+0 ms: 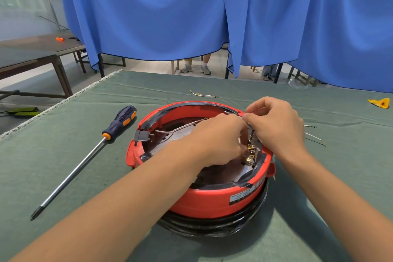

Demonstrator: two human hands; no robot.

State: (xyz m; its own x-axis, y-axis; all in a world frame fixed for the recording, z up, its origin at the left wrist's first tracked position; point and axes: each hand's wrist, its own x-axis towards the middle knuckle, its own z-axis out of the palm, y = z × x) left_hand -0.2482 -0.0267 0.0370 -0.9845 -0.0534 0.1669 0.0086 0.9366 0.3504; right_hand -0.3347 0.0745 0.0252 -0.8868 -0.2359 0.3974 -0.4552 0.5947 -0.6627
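**Green worktop, blue curtains: two hands in a red housing**

A green cloth covers the worktop [63, 155], and behind it blue curtains [148, 6] hang almost to the floor. In the middle of the worktop, close to the person, a round red housing [212, 200] stands with its open side up, so the metal plate and wiring inside can be seen.

The left hand [217, 140] reaches into the housing from the near side. Its fingers are curled downward just beside the brass terminals [252, 154] at the right inner wall. Whether they hold anything there cannot be told, because the hand itself hides them.

The right hand [276, 125] is over the far right rim, with its fingers bent. Its thumb and forefinger pinch a thin wire [247, 125] that runs down toward the terminals. A braided wire [180, 127] crosses the inside to a black socket [141, 136] on the left wall.

A long screwdriver [85, 159] with a dark blue and orange handle lies on the cloth to the left, apart from the housing. Some loose wires [204, 94] lie beyond the housing.
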